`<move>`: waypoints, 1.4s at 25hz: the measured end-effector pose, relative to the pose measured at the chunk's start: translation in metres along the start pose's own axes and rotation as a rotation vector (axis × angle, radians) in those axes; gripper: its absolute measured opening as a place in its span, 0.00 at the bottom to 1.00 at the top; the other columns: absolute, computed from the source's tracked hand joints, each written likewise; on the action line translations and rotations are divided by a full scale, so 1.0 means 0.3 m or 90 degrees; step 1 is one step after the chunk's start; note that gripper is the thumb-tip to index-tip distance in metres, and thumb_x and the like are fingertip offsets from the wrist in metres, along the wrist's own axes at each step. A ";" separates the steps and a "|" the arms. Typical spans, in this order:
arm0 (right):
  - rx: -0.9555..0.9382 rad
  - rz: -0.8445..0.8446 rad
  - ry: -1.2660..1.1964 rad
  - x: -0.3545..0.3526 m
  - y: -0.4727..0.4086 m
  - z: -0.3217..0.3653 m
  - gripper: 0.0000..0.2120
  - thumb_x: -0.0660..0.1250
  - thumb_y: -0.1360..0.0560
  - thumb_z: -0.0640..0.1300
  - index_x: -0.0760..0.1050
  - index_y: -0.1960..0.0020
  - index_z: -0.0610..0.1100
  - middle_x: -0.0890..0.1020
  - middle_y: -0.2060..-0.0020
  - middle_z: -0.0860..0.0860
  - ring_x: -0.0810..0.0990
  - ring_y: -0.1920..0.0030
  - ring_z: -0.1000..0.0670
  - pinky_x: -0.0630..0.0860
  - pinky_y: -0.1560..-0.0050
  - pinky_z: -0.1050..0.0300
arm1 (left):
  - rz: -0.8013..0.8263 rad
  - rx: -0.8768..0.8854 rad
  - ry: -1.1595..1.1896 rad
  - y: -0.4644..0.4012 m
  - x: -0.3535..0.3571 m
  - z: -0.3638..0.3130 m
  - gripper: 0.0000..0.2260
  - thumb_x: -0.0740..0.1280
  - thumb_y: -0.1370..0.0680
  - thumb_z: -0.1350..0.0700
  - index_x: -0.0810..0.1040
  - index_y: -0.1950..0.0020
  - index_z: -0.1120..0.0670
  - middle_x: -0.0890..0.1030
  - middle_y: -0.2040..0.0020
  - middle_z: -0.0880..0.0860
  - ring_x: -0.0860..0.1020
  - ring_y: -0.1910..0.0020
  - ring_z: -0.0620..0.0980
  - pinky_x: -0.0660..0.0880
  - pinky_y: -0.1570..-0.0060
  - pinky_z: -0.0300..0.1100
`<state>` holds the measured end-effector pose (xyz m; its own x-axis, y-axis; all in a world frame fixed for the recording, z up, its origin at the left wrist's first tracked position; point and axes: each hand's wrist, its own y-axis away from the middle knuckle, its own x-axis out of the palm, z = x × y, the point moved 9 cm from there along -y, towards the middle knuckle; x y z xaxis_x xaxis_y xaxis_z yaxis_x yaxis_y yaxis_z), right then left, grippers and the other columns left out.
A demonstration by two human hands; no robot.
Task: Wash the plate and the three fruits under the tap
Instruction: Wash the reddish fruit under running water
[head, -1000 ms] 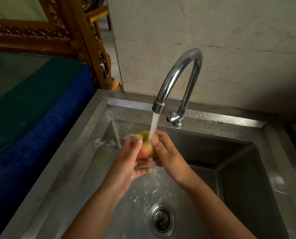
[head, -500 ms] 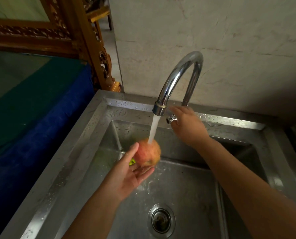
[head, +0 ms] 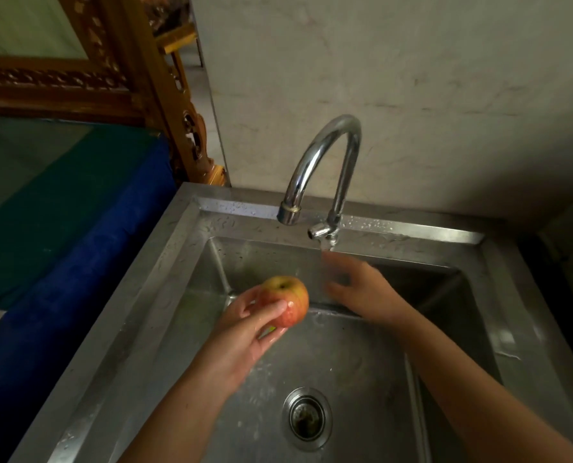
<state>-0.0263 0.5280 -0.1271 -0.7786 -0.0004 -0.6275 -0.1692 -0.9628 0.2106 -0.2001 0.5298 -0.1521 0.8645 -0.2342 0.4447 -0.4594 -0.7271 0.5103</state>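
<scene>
A wet red-and-yellow apple [head: 290, 297] with a small green sticker rests in my left hand [head: 245, 332], over the steel sink [head: 185, 262] and slightly left of the spout. No water runs from the chrome tap [head: 325, 155]. My right hand [head: 358, 289] hovers blurred just below the tap handle [head: 322, 233], fingers apart and holding nothing. No plate or other fruit is in view.
The sink drain [head: 307, 417] lies below the hands. A blue-and-green covered surface [head: 61, 235] sits left of the sink, with carved wooden furniture [head: 165, 105] behind it. A pale wall rises behind the tap.
The water stream has stopped. My right hand came off the tap handle and dropped toward the basin. My left hand keeps the apple, now with fingers wrapped over it.
</scene>
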 end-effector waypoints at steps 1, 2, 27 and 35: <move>-0.004 0.060 -0.166 0.009 0.051 0.020 0.29 0.69 0.29 0.38 0.65 0.30 0.43 0.73 0.33 0.44 0.74 0.36 0.48 0.72 0.34 0.51 | 0.020 0.021 -0.034 0.020 0.031 -0.013 0.25 0.70 0.37 0.60 0.75 0.40 0.57 0.78 0.39 0.59 0.79 0.43 0.51 0.78 0.48 0.40; -0.013 0.108 -0.283 0.009 0.109 0.048 0.29 0.71 0.31 0.35 0.67 0.32 0.41 0.76 0.36 0.42 0.78 0.40 0.47 0.75 0.38 0.53 | 0.042 0.039 -0.061 0.042 0.069 -0.030 0.24 0.70 0.38 0.60 0.76 0.42 0.56 0.80 0.42 0.57 0.80 0.46 0.49 0.79 0.49 0.39; 0.214 -0.618 -0.280 -0.755 1.766 -0.522 0.23 0.78 0.39 0.39 0.74 0.50 0.52 0.81 0.52 0.55 0.81 0.51 0.58 0.80 0.55 0.64 | 0.688 0.150 -0.752 0.714 1.494 0.743 0.27 0.76 0.37 0.55 0.72 0.41 0.40 0.73 0.38 0.46 0.72 0.38 0.44 0.69 0.34 0.48; 0.268 -0.645 -0.244 -0.735 1.801 -0.724 0.22 0.78 0.39 0.39 0.73 0.49 0.49 0.79 0.52 0.57 0.79 0.50 0.58 0.80 0.56 0.65 | 0.722 0.091 -0.827 0.645 1.546 0.962 0.30 0.74 0.34 0.60 0.70 0.35 0.45 0.73 0.35 0.47 0.72 0.38 0.44 0.70 0.36 0.45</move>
<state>0.1851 -0.0508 -0.0378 -0.2910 0.8696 -0.3989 -0.9509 -0.3090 0.0200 0.1709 0.0942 -0.0596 -0.2302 -0.9019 -0.3654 -0.9485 0.1239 0.2916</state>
